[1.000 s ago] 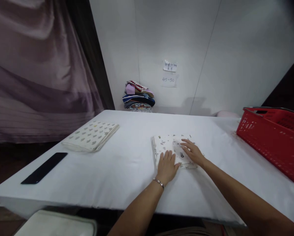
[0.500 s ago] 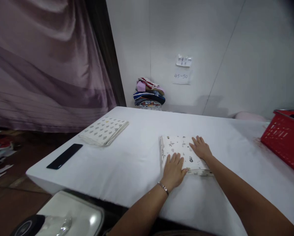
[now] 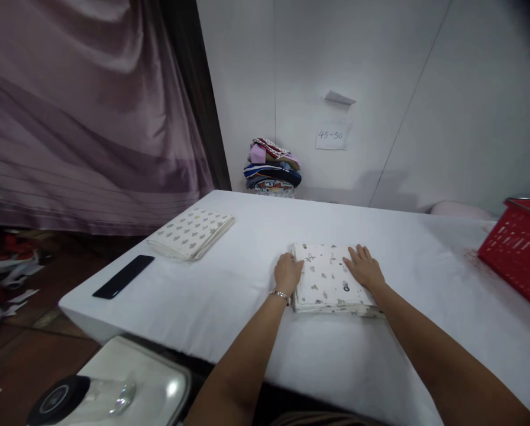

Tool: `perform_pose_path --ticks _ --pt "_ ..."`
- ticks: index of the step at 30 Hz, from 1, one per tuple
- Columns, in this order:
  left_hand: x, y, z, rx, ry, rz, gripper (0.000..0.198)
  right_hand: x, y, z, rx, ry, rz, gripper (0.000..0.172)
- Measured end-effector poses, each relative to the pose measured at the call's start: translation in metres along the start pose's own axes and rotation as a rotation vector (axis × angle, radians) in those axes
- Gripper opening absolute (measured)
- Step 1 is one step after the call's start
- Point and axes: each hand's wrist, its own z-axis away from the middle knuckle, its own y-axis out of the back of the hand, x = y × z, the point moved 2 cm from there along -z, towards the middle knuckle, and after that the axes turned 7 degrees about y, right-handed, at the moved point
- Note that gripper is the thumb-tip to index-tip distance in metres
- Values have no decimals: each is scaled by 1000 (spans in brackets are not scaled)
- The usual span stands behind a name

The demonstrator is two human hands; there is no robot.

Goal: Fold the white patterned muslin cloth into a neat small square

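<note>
A folded white cloth (image 3: pixel 325 275) with small grey and dark prints lies on the white-covered table in front of me. My left hand (image 3: pixel 288 273), a silver bracelet at its wrist, is at the cloth's left edge. Its fingers are curled over that edge, with the thumb side against the top layer; the fingertips are partly hidden. My right hand (image 3: pixel 363 267) rests flat on the upper right of the cloth, fingers spread. Farther left lies a second folded cloth (image 3: pixel 193 232), white with rows of grey motifs, which neither hand touches.
A dark flat phone-like object (image 3: pixel 123 277) lies near the left edge of the table (image 3: pixel 247 236). On the right stands a red plastic basket (image 3: pixel 516 254). Folded textiles (image 3: pixel 272 168) are stacked beyond the far edge. A white appliance-like object (image 3: pixel 127 373) sits low at front left.
My left hand has moved left from the top of the cloth to its left edge, and its fingers have curled. The right hand stays in place. The upper wall paper has flipped up.
</note>
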Motion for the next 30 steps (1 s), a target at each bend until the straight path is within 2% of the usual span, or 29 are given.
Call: perform_pose_path --ticks 3,7,13,18,23,28,30 --pt "-2 -6 -6 -43 100 36 32 0 0 0 3 1 0 57" --pt "3 -9 -7 -20 118 48 35 0 1 1 6 13 7 57" --pt "-1 -12 -15 -91 150 34 38 0 3 2 -4 -3 -9 57" --pt "-9 -16 -17 -33 125 21 32 -1 3 2 13 15 2 57" --pt "-4 -13 -18 -57 128 -6 31 -2 4 2 1 -4 -14 57" --pt "4 -5 -24 73 107 65 32 -2 4 3 17 5 -7 56" --pt "7 -3 -28 89 95 73 27 -1 2 2 18 9 -6 57"
